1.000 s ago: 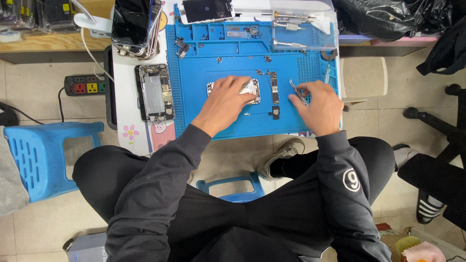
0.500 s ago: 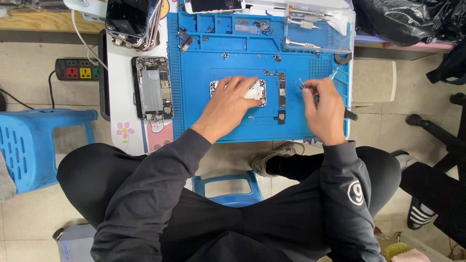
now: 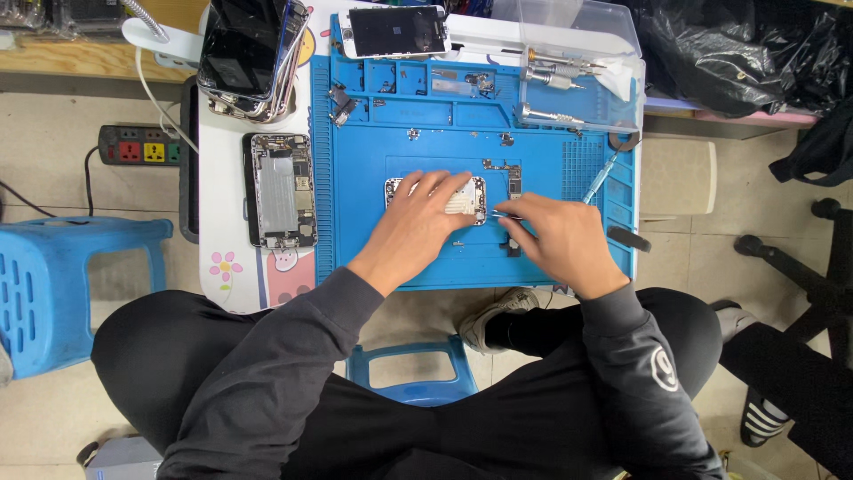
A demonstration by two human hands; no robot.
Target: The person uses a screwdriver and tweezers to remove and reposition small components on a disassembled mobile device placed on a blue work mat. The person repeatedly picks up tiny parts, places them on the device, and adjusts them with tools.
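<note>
My left hand (image 3: 413,233) lies flat on a small opened phone body (image 3: 472,192) in the middle of the blue work mat (image 3: 400,151) and presses it down. My right hand (image 3: 558,242) is just to the right of it, pinching thin metal tweezers (image 3: 498,213) whose tips point left at the phone's right edge. A narrow circuit part (image 3: 514,180) lies on the mat just above my right hand. My fingers hide most of the phone.
Another opened phone (image 3: 280,191) lies left of the mat. A stack of screens (image 3: 249,53) and one white-framed screen (image 3: 395,31) sit at the back, with screwdrivers (image 3: 551,80) at back right. A blue screwdriver (image 3: 600,178), power strip (image 3: 133,147) and blue stool (image 3: 53,284) are nearby.
My right hand has moved left from the mat's right side to the phone's edge, now with the tweezers pointing at it. My left hand stays on the phone.
</note>
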